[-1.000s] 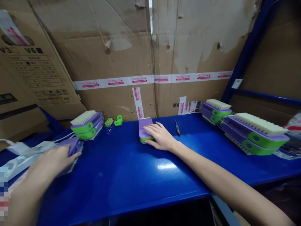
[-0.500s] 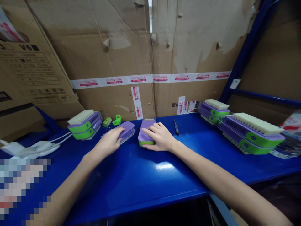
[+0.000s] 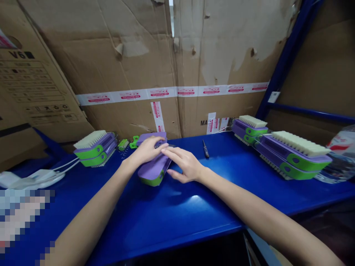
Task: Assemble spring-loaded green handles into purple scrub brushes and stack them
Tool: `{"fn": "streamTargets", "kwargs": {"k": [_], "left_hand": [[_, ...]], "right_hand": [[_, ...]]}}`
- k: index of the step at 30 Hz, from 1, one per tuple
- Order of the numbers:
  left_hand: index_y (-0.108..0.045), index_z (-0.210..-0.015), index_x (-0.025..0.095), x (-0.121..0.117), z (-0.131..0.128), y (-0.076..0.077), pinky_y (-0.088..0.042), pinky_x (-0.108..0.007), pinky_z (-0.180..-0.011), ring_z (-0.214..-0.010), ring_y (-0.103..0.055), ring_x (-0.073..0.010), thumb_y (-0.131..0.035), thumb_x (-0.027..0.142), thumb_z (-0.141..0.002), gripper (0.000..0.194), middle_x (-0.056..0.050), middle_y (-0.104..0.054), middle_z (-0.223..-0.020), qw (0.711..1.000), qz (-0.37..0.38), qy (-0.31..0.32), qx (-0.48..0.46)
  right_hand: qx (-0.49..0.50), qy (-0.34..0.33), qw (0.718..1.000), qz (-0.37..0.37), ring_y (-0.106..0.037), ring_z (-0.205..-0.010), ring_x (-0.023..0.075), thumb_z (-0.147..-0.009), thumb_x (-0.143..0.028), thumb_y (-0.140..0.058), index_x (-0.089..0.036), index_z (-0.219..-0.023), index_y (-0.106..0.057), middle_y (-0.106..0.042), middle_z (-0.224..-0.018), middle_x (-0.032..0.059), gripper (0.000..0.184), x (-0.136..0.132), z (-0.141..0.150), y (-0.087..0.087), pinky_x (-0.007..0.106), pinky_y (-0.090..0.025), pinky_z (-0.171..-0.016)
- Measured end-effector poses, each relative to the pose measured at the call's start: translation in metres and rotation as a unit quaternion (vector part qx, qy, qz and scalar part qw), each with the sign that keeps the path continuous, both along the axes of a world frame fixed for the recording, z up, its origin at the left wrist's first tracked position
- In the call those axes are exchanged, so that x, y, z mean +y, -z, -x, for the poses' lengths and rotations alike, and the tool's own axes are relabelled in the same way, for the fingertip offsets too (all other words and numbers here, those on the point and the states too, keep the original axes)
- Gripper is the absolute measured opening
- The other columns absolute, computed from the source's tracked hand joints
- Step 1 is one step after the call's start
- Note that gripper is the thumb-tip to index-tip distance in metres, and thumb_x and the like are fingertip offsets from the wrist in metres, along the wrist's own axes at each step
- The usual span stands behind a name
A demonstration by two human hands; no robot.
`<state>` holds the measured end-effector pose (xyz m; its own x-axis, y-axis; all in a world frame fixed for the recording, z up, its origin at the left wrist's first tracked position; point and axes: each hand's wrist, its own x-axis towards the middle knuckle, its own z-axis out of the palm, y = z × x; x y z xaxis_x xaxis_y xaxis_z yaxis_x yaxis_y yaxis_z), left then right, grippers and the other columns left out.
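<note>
My two hands meet at the middle back of the blue table (image 3: 194, 210). A purple and green brush body (image 3: 153, 173) is tilted with its near end towards me. My left hand (image 3: 146, 150) is curled over its far end, where a second purple part (image 3: 149, 137) lies beneath the fingers. From the right side my right hand (image 3: 183, 164) holds the body, fingers stretched along its top and thumb lower down. How the two purple parts sit against each other is hidden by the fingers.
Stacked purple and green brushes with white bristles stand at the left (image 3: 94, 147) and the right (image 3: 296, 157), (image 3: 249, 127). A small screwdriver (image 3: 205, 149), little green parts (image 3: 134, 142) and white cables (image 3: 41, 176) lie on the table. A cardboard wall (image 3: 172, 74) closes the back.
My left hand brought a purple part from the far left onto the brush body under my right hand. The body has swung round and tilted, held by both hands.
</note>
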<state>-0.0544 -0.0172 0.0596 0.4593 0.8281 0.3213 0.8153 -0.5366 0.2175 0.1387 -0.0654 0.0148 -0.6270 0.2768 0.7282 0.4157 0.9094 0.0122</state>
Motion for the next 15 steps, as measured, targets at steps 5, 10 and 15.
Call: {"fn": "streamTargets", "kwargs": {"k": [5, 10, 15], "left_hand": [[-0.046, -0.133, 0.018, -0.035, -0.013, 0.0, -0.035, -0.041, -0.104, -0.125, -0.044, -0.0285, -0.052, 0.043, -0.08, 0.059, -0.013, -0.051, -0.133, 0.991, 0.048, 0.052, 0.109], [-0.04, -0.139, 0.022, -0.058, 0.01, 0.009, -0.032, -0.041, -0.106, -0.133, -0.034, -0.0271, -0.041, 0.038, -0.084, 0.057, -0.01, -0.039, -0.143, 0.989, 0.068, -0.018, 0.131], [-0.039, -0.139, 0.026, -0.073, 0.069, 0.01, -0.031, -0.039, -0.106, -0.132, -0.034, -0.0264, -0.037, 0.044, -0.083, 0.059, -0.007, -0.039, -0.144, 0.983, 0.086, -0.081, 0.138]], "right_hand": [[0.056, 0.063, 0.996, 0.0, -0.053, -0.111, 0.0236, -0.091, -0.031, -0.036, -0.009, -0.134, -0.041, -0.056, -0.123, 0.0168, 0.048, 0.012, -0.013, 0.003, 0.04, -0.045, -0.095], [0.006, 0.165, 0.983, 0.084, -0.054, -0.106, 0.0226, -0.093, -0.03, -0.035, -0.012, -0.133, -0.044, -0.06, -0.118, 0.0139, 0.044, 0.024, -0.02, 0.008, 0.036, -0.046, -0.092], [-0.147, 0.229, 0.942, 0.199, -0.054, -0.104, 0.0249, -0.091, -0.031, -0.046, -0.016, -0.12, -0.057, -0.061, -0.111, 0.013, 0.035, 0.031, -0.02, 0.016, 0.039, -0.045, -0.088]]}}
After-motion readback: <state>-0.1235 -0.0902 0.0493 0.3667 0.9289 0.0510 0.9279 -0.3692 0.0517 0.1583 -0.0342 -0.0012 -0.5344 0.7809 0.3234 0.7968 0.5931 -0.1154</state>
